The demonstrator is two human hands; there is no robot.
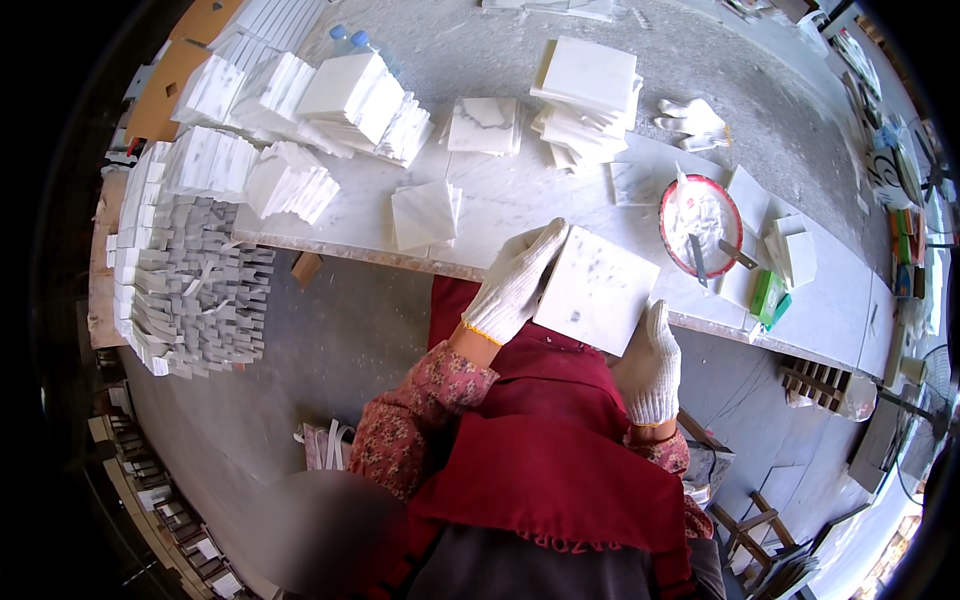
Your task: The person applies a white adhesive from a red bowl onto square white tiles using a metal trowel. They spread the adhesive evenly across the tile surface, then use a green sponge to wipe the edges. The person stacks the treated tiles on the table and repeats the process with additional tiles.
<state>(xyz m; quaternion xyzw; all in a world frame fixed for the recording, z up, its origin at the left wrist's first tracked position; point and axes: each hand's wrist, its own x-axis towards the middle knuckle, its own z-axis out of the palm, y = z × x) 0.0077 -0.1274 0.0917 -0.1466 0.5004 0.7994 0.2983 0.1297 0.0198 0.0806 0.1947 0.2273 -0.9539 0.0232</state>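
A square white marble tile with grey specks is held tilted between my two hands, in front of the table's near edge. My left hand, in a white knit glove, grips its left side. On the tile's lower right edge is my right hand, gloved the same way, with the fingers pointing up along it. Part of the fingers of both hands is hidden by the tile. Beyond my left hand, a small stack of tiles lies near the table's edge.
Tile stacks stand across the marble table. At right a red-rimmed bowl holds white paste and scrapers, beside a green box. A white glove lies farther back. Packed tiles fill a pallet at left.
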